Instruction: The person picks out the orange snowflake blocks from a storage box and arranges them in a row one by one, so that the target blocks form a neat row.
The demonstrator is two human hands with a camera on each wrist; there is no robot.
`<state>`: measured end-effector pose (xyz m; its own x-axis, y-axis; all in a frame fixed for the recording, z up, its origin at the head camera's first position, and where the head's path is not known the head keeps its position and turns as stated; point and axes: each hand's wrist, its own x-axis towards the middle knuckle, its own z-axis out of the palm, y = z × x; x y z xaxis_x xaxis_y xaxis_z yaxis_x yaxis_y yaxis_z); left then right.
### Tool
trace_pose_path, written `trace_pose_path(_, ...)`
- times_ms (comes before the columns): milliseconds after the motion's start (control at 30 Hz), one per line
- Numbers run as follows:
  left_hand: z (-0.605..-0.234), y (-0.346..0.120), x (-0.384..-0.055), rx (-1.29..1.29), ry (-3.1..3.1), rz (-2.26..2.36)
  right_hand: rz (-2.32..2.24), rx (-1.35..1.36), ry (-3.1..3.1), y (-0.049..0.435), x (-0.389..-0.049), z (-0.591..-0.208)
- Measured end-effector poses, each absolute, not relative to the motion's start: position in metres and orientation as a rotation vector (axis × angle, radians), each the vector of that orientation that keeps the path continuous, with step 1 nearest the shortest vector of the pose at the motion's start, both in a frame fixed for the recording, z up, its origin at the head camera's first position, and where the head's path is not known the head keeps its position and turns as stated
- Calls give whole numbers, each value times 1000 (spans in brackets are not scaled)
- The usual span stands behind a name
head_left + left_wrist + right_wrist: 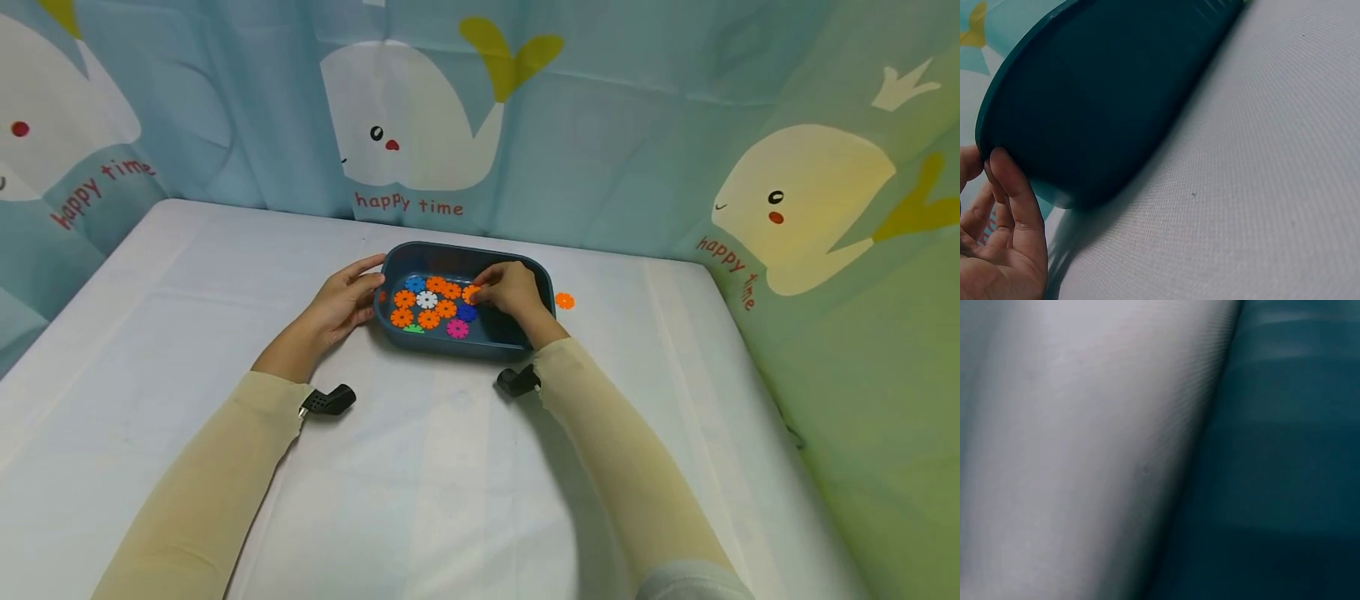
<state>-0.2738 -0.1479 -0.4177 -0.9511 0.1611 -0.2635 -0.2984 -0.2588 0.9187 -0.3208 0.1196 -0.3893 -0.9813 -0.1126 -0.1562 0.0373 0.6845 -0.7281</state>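
A dark blue-green plastic basin point(465, 343) sits on the white table, with several notched flower-shaped plastic discs in its left half, mostly orange, plus white, blue, pink and green ones. My left hand point(341, 304) touches the basin's left end; in the left wrist view, relaxed fingers point(1019, 194) rest against the outer wall just under the rim. Reaching over the near right side, my right hand point(513, 292) pinches an orange notched disc point(471, 294) between thumb and fingertips inside the basin. In the right wrist view the hand is out of sight; only the basin's wall point(1285, 456) shows beside cloth.
A single orange disc point(565, 301) lies on the table just right of the basin. White cloth point(457, 467) covers the table. Behind it and at the right hang curtains point(615, 167) with whale prints. A black wrist camera point(517, 382) sits close to the basin's near wall.
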Motion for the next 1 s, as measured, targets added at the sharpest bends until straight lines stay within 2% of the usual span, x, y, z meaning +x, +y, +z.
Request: trace_pose_path(1000, -419, -149, -276, -172, 1700, 2284, -1084, -156, 2680, 127, -328, -387)
